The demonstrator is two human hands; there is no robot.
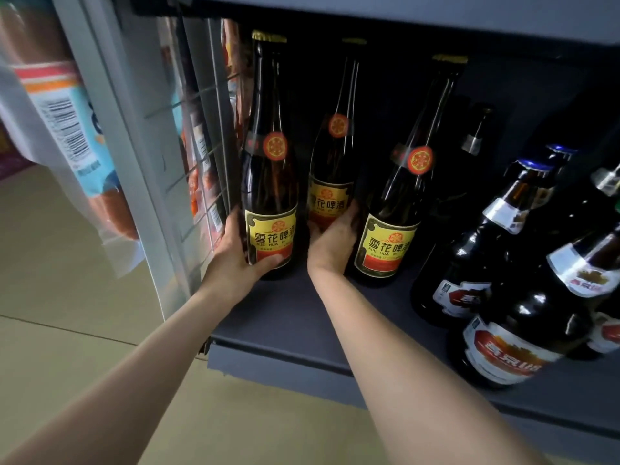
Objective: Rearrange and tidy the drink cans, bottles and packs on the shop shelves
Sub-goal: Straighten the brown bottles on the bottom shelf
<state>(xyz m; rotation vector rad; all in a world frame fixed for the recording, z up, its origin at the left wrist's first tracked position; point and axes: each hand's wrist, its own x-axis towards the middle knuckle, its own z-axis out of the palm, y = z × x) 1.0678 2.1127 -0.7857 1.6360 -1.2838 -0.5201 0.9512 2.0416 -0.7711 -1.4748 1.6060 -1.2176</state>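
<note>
Three tall dark beer bottles with yellow labels stand on a dark shelf (285, 317). My left hand (235, 253) grips the base of the left bottle (270, 182), thumb across its label. My right hand (332, 239) wraps around the lower part of the middle bottle (332, 169), which stands further back. The third yellow-label bottle (399, 209) stands upright just right of my right hand, untouched. All three carry gold caps.
Brown bottles with red-and-white labels (510, 330) crowd the shelf's right side, more behind them. A wire grid panel (201, 135) and metal upright (134, 162) bound the left, with packaged goods (77, 135) hanging beyond. The upper shelf (402, 15) sits close overhead. Beige floor below.
</note>
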